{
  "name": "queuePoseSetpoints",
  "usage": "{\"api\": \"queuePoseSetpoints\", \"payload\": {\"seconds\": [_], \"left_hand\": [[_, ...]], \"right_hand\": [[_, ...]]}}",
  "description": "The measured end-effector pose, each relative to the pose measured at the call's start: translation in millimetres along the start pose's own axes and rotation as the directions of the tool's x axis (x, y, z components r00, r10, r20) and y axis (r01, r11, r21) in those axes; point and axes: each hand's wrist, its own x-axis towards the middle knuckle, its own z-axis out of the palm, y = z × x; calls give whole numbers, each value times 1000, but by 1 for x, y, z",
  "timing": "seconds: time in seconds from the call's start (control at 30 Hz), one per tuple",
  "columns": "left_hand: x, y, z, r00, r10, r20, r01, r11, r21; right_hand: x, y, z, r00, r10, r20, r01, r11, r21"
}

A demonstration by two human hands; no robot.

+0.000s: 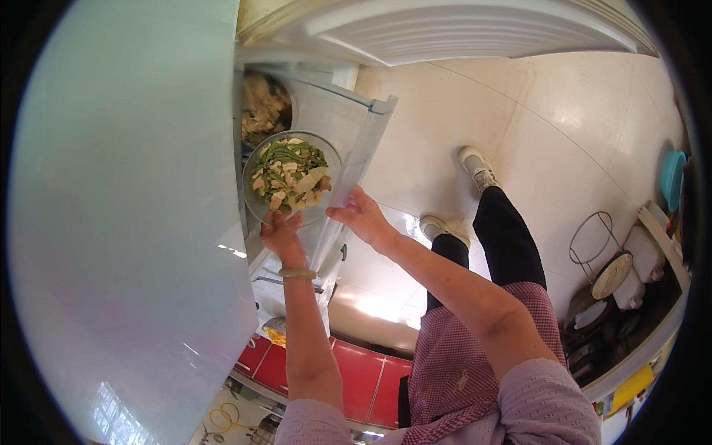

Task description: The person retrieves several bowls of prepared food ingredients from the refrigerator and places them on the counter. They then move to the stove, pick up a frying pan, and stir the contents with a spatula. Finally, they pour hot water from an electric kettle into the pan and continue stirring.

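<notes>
A clear glass bowl of green beans with pale sliced pieces sits inside a pulled-out transparent fridge drawer. Near the bowl's lower rim is my left hand, its fingertips touching the edge and a bangle on the wrist. My right hand is at the drawer's front wall, thumb and fingers around its top edge. Behind the glass bowl, deeper in the drawer, a dark bowl of cooked food is partly hidden by the glass bowl and the fridge.
A large pale fridge panel fills the left side. The open fridge door spans the top. Red cabinets stand below. At the right are a metal rack, pans and a turquoise basin. My feet are on the tiled floor.
</notes>
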Motion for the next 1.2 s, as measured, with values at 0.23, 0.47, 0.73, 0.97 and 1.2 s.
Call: {"api": "queuePoseSetpoints", "payload": {"seconds": [0.23,0.47,0.73,0.97,1.2], "left_hand": [[-14,24,4,996,88,-14,-88,996,-23],[-26,61,2,999,-28,34,29,999,-15],[-37,73,-2,994,107,3,-107,992,70],[-76,90,-16,990,-53,130,38,993,113],[-172,85,-44,919,-319,233,334,942,-26]], "right_hand": [[-20,2,-11,998,-70,3,68,979,192],[-8,25,-16,995,-29,92,-2,948,317],[7,48,-32,994,-61,91,24,931,363],[6,45,-33,936,-274,219,263,962,80],[44,80,-56,968,-207,140,206,978,24]]}}
